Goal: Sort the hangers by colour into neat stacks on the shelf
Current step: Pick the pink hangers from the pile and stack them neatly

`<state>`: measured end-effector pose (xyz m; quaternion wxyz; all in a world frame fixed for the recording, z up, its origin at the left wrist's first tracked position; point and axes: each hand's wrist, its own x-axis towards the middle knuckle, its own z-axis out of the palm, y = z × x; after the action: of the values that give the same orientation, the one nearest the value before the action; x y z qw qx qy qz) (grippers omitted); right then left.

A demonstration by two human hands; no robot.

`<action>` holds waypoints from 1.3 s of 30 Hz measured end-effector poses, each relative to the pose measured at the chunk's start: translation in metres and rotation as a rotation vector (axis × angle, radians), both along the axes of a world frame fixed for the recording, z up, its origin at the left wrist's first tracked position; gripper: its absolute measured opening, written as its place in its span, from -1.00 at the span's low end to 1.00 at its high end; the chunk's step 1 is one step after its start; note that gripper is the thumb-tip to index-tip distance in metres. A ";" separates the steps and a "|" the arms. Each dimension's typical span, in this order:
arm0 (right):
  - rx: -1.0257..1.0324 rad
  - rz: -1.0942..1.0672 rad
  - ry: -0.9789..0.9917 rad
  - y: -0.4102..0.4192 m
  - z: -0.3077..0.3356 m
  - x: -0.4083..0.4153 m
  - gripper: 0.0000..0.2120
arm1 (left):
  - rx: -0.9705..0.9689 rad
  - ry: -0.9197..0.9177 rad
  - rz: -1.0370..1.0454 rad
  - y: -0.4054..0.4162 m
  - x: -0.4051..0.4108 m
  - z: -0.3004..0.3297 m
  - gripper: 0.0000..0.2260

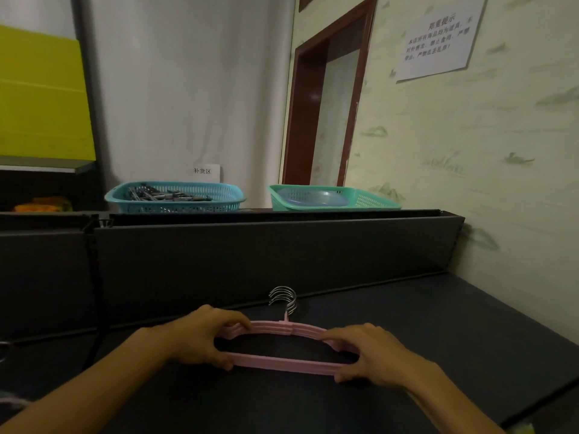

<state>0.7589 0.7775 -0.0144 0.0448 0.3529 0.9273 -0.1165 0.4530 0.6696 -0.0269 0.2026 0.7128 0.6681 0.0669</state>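
A stack of several pink plastic hangers with metal hooks lies flat on the dark shelf, hooks pointing toward the back panel. My left hand grips the stack's left end, fingers curled over the top edge and thumb on the bottom bar. At the right end, my right hand holds the stack the same way. The hangers' outer tips are hidden under both hands.
A dark back panel rises behind the shelf. On its top ledge stand a blue basket with dark items and a green basket holding a bluish plate. A wall with a paper notice closes the right side.
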 end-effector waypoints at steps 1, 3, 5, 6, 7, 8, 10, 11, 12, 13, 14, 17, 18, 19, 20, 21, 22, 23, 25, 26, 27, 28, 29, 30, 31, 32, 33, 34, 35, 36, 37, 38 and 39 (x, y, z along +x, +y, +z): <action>0.008 0.009 -0.008 0.001 -0.001 0.001 -0.35 | 0.012 -0.011 0.005 -0.001 0.002 -0.002 -0.46; 0.005 0.024 -0.018 0.002 -0.002 0.003 -0.33 | 0.043 -0.048 0.025 -0.005 0.005 -0.003 -0.44; -0.022 0.032 -0.006 0.002 -0.003 0.005 -0.27 | 0.085 -0.078 0.060 -0.011 0.007 -0.006 -0.43; -0.032 0.027 0.009 0.000 -0.004 0.005 -0.22 | 0.127 -0.071 0.074 -0.016 0.009 -0.007 -0.43; -0.021 0.021 0.021 -0.003 -0.005 0.006 -0.17 | 0.176 -0.046 0.092 -0.023 0.010 -0.008 -0.43; 0.010 0.012 0.022 -0.008 -0.005 0.005 -0.13 | 0.230 -0.005 0.110 -0.030 0.012 -0.008 -0.43; 0.091 -0.003 0.021 -0.018 -0.005 0.001 -0.13 | 0.322 0.106 0.158 -0.047 0.014 -0.009 -0.44; 0.127 -0.002 0.034 -0.024 -0.003 -0.003 -0.15 | 0.356 0.156 0.184 -0.056 0.015 -0.008 -0.44; 0.164 0.004 0.050 -0.029 0.000 -0.008 -0.16 | 0.383 0.193 0.210 -0.064 0.015 -0.008 -0.44; 0.205 0.012 0.066 -0.035 0.005 -0.015 -0.18 | 0.401 0.224 0.230 -0.073 0.014 -0.008 -0.45; 0.244 0.020 0.085 -0.042 0.009 -0.022 -0.19 | 0.405 0.249 0.248 -0.082 0.012 -0.007 -0.45; 0.305 0.053 0.158 -0.068 0.020 -0.052 -0.21 | 0.395 0.296 0.302 -0.118 0.002 -0.006 -0.44; 0.311 0.073 0.178 -0.078 0.022 -0.063 -0.22 | 0.394 0.305 0.320 -0.134 -0.003 -0.004 -0.44; 0.310 0.094 0.194 -0.090 0.023 -0.076 -0.22 | 0.399 0.314 0.340 -0.151 -0.009 -0.003 -0.45; 0.305 0.115 0.209 -0.103 0.024 -0.090 -0.22 | 0.410 0.322 0.357 -0.169 -0.016 -0.003 -0.46; 0.301 0.136 0.226 -0.117 0.025 -0.105 -0.23 | 0.419 0.325 0.373 -0.189 -0.023 0.000 -0.47; 0.300 0.156 0.242 -0.132 0.025 -0.120 -0.24 | 0.416 0.328 0.389 -0.210 -0.032 0.001 -0.48; 0.302 0.176 0.252 -0.150 0.025 -0.135 -0.24 | 0.410 0.328 0.406 -0.233 -0.041 0.003 -0.47; 0.303 0.216 0.256 -0.187 0.025 -0.165 -0.24 | 0.435 0.321 0.444 -0.281 -0.063 0.004 -0.39; 0.299 0.235 0.254 -0.206 0.024 -0.179 -0.23 | 0.451 0.326 0.468 -0.306 -0.074 0.004 -0.36; 0.294 0.254 0.255 -0.225 0.023 -0.192 -0.23 | 0.453 0.337 0.498 -0.331 -0.086 0.005 -0.37; 0.286 0.272 0.255 -0.243 0.022 -0.205 -0.23 | 0.448 0.352 0.527 -0.357 -0.097 0.005 -0.38; 0.274 0.288 0.256 -0.261 0.021 -0.217 -0.22 | 0.433 0.362 0.559 -0.383 -0.106 0.005 -0.37; 0.257 0.303 0.256 -0.280 0.020 -0.229 -0.22 | 0.424 0.367 0.588 -0.408 -0.115 0.003 -0.35; 0.242 0.320 0.251 -0.298 0.019 -0.241 -0.22 | 0.422 0.372 0.616 -0.433 -0.122 0.002 -0.34; 0.233 0.336 0.241 -0.316 0.017 -0.251 -0.23 | 0.426 0.379 0.639 -0.457 -0.129 -0.001 -0.33; 0.230 0.351 0.230 -0.334 0.015 -0.262 -0.23 | 0.420 0.382 0.661 -0.481 -0.137 -0.004 -0.33; 0.228 0.363 0.218 -0.350 0.013 -0.271 -0.23 | 0.400 0.379 0.682 -0.503 -0.143 -0.007 -0.32; 0.224 0.369 0.208 -0.366 0.011 -0.281 -0.23 | 0.366 0.374 0.707 -0.525 -0.149 -0.010 -0.30; 0.218 0.371 0.199 -0.380 0.008 -0.289 -0.23 | 0.333 0.374 0.728 -0.545 -0.154 -0.012 -0.27; 0.212 0.373 0.194 -0.391 0.006 -0.296 -0.23 | 0.314 0.377 0.740 -0.562 -0.158 -0.013 -0.24; 0.205 0.375 0.183 -0.401 0.004 -0.304 -0.22 | 0.316 0.378 0.747 -0.579 -0.162 -0.013 -0.21; 0.201 0.374 0.170 -0.410 0.002 -0.311 -0.22 | 0.321 0.375 0.754 -0.593 -0.164 -0.013 -0.18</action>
<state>0.4477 0.3674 -0.0128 -0.0481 0.1666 0.9839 -0.0427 0.2888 0.0761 -0.0396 -0.0738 0.4417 0.8875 0.1085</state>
